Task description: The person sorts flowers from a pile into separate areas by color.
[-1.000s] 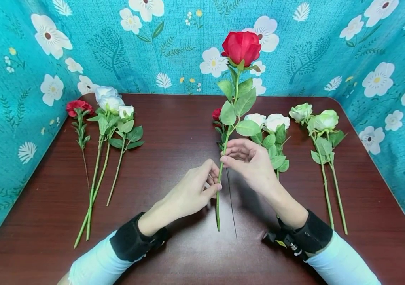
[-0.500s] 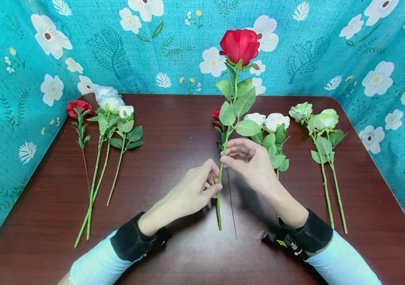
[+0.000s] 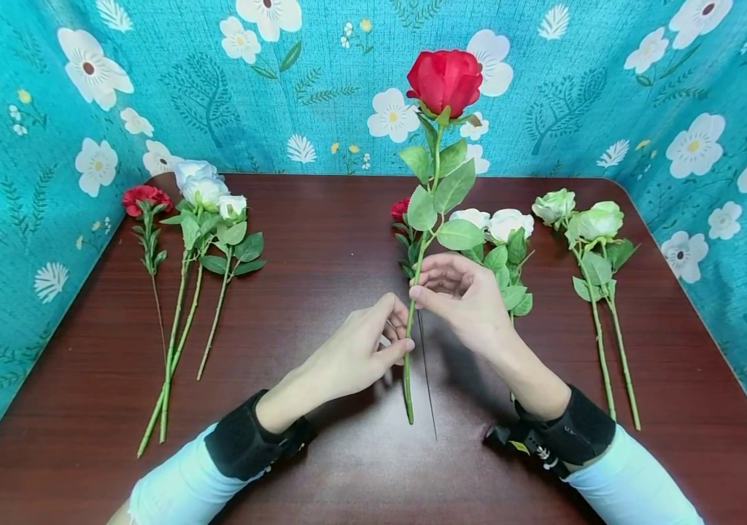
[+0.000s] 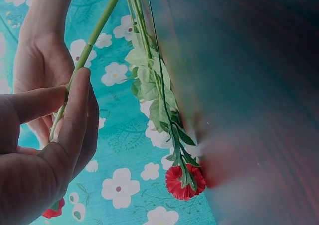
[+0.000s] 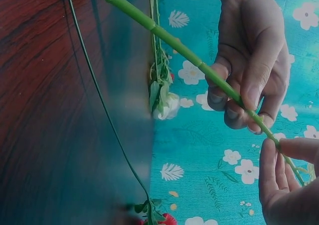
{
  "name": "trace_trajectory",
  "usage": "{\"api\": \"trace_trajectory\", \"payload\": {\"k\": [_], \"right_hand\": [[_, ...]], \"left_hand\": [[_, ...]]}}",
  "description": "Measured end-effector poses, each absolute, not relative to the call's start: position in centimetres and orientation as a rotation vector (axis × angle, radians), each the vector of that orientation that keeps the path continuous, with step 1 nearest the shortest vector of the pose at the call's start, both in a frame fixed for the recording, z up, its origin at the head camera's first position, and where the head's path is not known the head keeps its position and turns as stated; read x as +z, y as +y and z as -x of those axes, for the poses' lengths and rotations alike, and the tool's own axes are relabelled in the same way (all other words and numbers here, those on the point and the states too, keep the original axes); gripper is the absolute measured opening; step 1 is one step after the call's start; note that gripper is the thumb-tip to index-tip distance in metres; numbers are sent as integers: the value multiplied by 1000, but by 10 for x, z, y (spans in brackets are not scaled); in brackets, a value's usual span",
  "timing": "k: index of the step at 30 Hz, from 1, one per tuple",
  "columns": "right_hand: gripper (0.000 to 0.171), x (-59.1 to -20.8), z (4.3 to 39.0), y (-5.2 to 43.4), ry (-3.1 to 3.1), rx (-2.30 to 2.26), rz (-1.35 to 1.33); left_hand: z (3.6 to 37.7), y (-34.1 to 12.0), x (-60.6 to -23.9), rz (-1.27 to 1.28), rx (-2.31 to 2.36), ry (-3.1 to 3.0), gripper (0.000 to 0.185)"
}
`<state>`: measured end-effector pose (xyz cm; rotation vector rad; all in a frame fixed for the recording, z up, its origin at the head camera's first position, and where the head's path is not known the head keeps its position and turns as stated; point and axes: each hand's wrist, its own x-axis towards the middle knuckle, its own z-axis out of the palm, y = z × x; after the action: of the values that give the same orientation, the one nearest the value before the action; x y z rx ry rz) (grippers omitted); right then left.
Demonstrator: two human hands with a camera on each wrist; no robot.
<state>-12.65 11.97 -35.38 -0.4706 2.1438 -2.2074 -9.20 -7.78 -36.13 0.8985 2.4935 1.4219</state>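
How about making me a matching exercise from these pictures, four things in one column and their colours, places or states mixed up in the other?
Things:
1. large red rose
2. pale green roses
3. table
4. cloth backdrop

Descriptions:
A. dark reddish-brown
B. stem held by the left hand and right hand
C. turquoise with printed white flowers
D. lying toward the right in the head view

Right pairs: 1-B, 2-D, 3-A, 4-C

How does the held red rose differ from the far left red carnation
The red rose is held up by the left hand and right hand; the red carnation lies on the table. The rose's stem is thicker than the carnation's. Both have red blooms.
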Motion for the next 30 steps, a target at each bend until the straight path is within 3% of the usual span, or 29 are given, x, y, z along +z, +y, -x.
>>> {"api": "trace_trajectory", "payload": {"k": [15, 30], "right_hand": [[32, -354, 132, 126, 2193, -2107, 380], [40, -366, 147, 130, 2240, -1820, 270]], "left_hand": [[96, -92, -353, -774, 1390, 2566, 32], [97, -100, -353, -780, 1356, 2579, 30]]}}
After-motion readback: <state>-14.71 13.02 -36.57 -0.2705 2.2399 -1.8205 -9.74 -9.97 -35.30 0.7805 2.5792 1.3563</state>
